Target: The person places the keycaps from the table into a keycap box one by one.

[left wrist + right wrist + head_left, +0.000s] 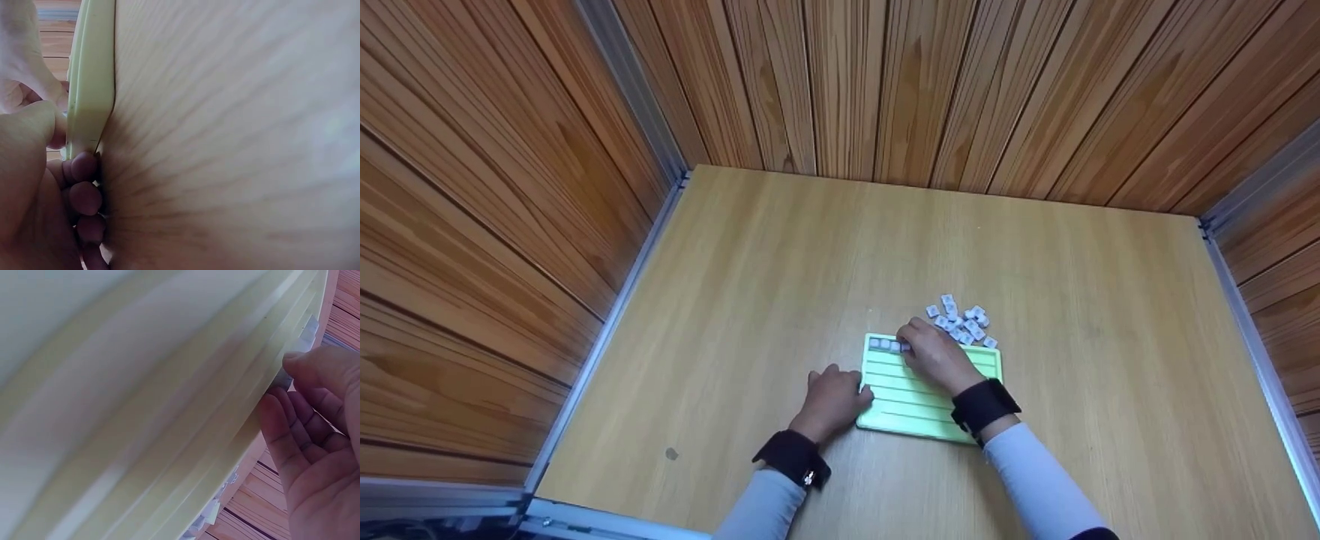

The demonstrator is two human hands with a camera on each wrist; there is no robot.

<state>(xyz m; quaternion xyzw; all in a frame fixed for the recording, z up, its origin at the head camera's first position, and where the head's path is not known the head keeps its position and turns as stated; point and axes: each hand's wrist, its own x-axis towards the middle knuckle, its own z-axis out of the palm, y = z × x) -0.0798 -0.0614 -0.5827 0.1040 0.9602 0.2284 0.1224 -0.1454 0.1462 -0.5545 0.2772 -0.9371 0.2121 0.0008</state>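
A light green tray (911, 414) with raised ridges lies on the table. My left hand (831, 401) grips its left edge, thumb over the rim and curled fingers (85, 198) against the side. At the tray's far end my right hand (936, 358) pinches a small pale block (286, 380) between thumb and fingertips, mostly hidden by them. Beside it, several similar blocks (884, 344) stand in a row in the top groove, from the left corner. Just past the tray's far edge lies a loose heap of small whitish blocks (969, 327), some with dark marks.
The wooden table (765, 285) is bounded by plank walls (847, 90) at the back and sides, with metal rails (607, 337) along the edges. A small dark spot (672, 454) marks the table at the front left.
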